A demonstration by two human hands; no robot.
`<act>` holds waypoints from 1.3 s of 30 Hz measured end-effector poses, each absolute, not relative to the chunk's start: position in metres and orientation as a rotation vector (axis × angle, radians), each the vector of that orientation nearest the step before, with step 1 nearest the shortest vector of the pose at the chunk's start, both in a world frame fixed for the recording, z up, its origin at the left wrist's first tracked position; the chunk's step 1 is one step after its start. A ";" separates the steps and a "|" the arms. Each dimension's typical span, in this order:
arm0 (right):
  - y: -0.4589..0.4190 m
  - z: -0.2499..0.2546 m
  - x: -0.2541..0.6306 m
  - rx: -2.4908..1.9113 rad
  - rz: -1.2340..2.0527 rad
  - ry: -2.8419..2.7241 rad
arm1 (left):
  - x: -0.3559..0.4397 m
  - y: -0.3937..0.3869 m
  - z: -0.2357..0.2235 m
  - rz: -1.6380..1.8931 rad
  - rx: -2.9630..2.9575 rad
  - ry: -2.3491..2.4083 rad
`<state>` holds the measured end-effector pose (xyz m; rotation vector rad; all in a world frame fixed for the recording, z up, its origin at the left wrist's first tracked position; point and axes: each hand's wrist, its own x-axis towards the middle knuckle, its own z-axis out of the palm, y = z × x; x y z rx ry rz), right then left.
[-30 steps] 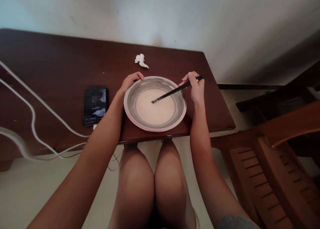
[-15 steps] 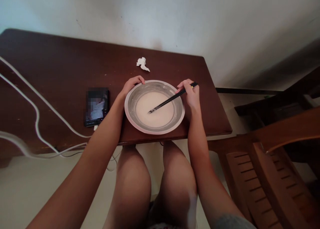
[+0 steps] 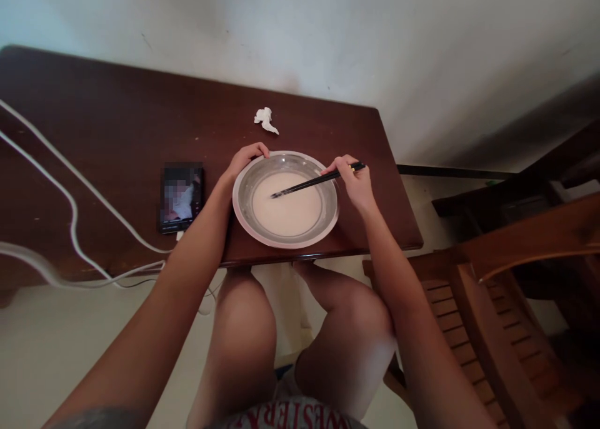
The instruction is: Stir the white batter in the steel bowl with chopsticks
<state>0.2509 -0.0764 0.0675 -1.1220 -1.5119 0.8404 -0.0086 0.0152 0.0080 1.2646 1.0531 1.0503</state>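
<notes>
Head view: the right hand (image 3: 357, 182) pinches black chopsticks (image 3: 305, 184) in its fingers, their length slanting leftward over pale liquid (image 3: 291, 211) in a metal basin (image 3: 329, 207) on the tabletop (image 3: 117, 122), the left hand (image 3: 242, 161) gripping its far-left rim.

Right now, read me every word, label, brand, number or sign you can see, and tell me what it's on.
"WESTER", red letters on the grey shirt; the ending is unclear.
Phone screen: small marks, too tiny and blurred to read.
Chopsticks: no readable lettering.
</notes>
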 end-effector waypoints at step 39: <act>-0.150 0.056 0.256 -1.174 1.138 -1.056 | -0.004 0.011 0.016 0.991 1.101 0.886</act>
